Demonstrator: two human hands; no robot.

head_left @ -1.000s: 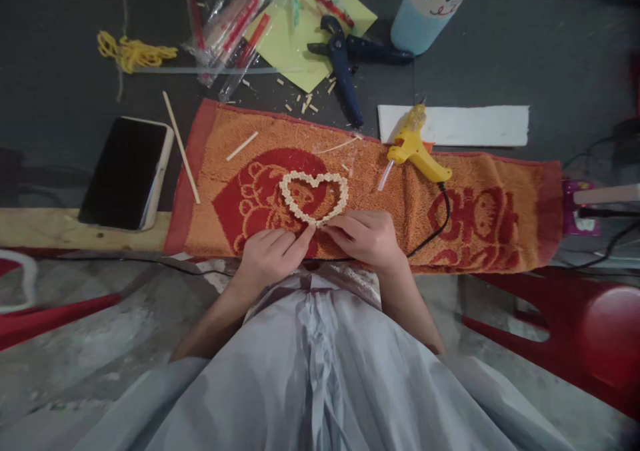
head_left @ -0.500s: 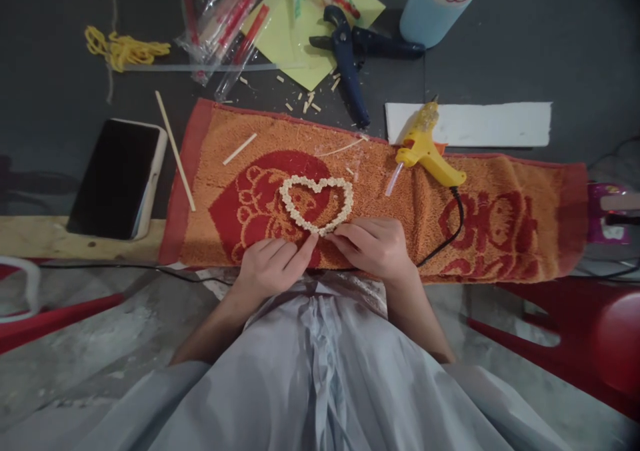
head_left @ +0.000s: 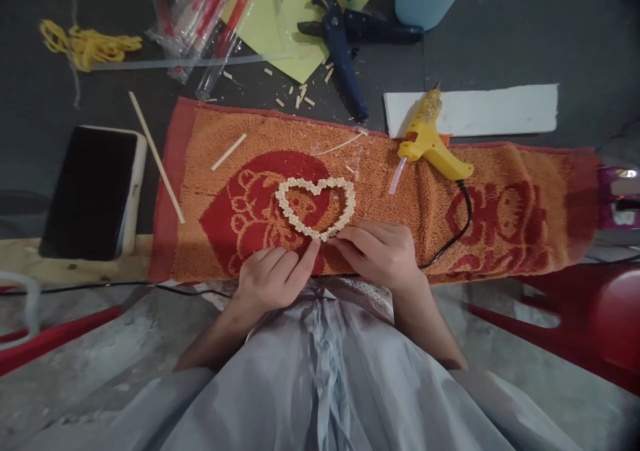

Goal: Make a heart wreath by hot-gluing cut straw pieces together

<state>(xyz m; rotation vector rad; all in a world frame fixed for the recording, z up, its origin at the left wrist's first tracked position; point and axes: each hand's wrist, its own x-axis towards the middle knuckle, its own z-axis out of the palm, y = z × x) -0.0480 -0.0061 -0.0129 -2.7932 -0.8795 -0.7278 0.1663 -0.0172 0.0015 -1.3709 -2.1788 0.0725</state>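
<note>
One pale heart outline (head_left: 330, 182) on an orange towel (head_left: 387, 208).
Left hand (head_left: 275, 274) touches its bottom tip, index extended, others curled; right hand (head_left: 383, 251) pinches the edge beside it.

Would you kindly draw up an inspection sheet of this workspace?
Surface: orange-and-red towel on dark table.
Job's things: pale heart outline on towel; yellow glue gun partly over white strip.
Clutter: offcuts, packets, blue cutter, phone.
Left hand: index fingertip at heart's lower point.
Right hand: fingertips at its lower right edge; grip unclear.
Cables: black cord from glue gun.
Surroundings: red chairs both sides.
</note>
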